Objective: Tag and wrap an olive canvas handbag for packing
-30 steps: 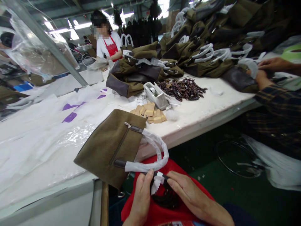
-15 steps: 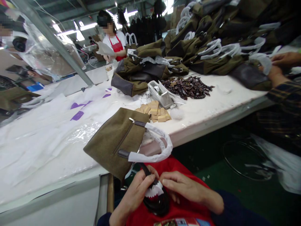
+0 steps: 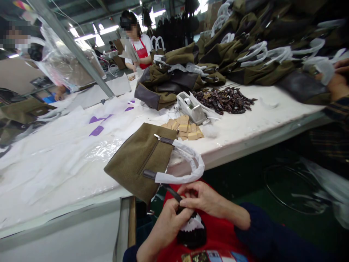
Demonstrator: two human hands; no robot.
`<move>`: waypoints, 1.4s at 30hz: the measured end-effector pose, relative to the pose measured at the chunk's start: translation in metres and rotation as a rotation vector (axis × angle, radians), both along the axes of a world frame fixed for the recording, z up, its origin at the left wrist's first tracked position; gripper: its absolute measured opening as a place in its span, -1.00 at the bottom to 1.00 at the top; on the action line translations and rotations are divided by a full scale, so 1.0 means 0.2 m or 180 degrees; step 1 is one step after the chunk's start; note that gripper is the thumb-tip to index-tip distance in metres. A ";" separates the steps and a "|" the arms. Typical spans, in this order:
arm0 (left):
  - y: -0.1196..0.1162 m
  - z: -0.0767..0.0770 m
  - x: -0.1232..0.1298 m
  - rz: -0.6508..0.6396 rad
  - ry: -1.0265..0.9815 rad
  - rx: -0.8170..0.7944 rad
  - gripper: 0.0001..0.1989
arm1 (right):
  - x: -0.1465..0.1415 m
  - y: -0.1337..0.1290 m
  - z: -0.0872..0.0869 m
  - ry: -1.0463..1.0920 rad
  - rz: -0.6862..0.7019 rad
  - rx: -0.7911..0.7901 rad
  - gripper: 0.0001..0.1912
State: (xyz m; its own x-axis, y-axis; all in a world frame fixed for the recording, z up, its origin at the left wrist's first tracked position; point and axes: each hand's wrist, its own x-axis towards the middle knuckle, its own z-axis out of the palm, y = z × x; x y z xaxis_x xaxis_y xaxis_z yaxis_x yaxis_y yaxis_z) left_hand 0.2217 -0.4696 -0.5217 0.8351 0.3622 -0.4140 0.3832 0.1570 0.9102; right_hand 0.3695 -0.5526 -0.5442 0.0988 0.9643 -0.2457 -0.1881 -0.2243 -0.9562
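An olive handbag [image 3: 141, 160] with dark leather tabs lies at the table's near edge, its handles [image 3: 188, 174] wrapped in white paper. From its lower side a dark strap [image 3: 171, 191] runs down to my hands. My left hand [image 3: 171, 218] is closed around the strap from below. My right hand [image 3: 201, 200] pinches the strap a little higher, the thumb close to the left fingers. Below them, over the red apron, hangs a coiled black bundle [image 3: 192, 238] with a piece of jagged white paper [image 3: 193, 222] around it.
Past the bag are tan paper tags [image 3: 188, 128], a tape dispenser [image 3: 191, 107] and a heap of dark brown small pieces [image 3: 226, 100]. Olive bags [image 3: 169, 80] pile up behind. White sheets and purple scraps [image 3: 96, 131] cover the left table. Co-workers stand at back, left and right.
My right hand has moved up and left onto the strap, and the left hand has closed further round it. The whole view has shifted slightly.
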 end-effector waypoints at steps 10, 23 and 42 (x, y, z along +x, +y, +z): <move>0.01 -0.08 -0.04 -0.0037 0.0228 -0.0311 -0.68 | -0.01 0.06 0.06 0.0026 0.0106 -0.0097 -0.83; 0.02 -0.16 -0.04 -0.0191 0.0213 -0.0736 -0.66 | 0.09 0.05 0.00 -0.0138 0.0803 -0.0018 -0.71; 0.03 -0.21 0.02 -0.0669 0.0213 -0.0973 -0.44 | -0.06 0.04 -0.17 0.0298 -0.0499 -0.0089 -0.55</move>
State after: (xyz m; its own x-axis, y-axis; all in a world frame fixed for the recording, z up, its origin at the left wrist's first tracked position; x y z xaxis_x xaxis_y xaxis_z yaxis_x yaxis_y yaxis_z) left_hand 0.2249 -0.4636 -0.5645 0.8455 0.0370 -0.5327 0.4931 0.3291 0.8054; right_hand 0.3577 -0.5451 -0.5788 0.2227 0.9315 -0.2874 -0.3107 -0.2117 -0.9266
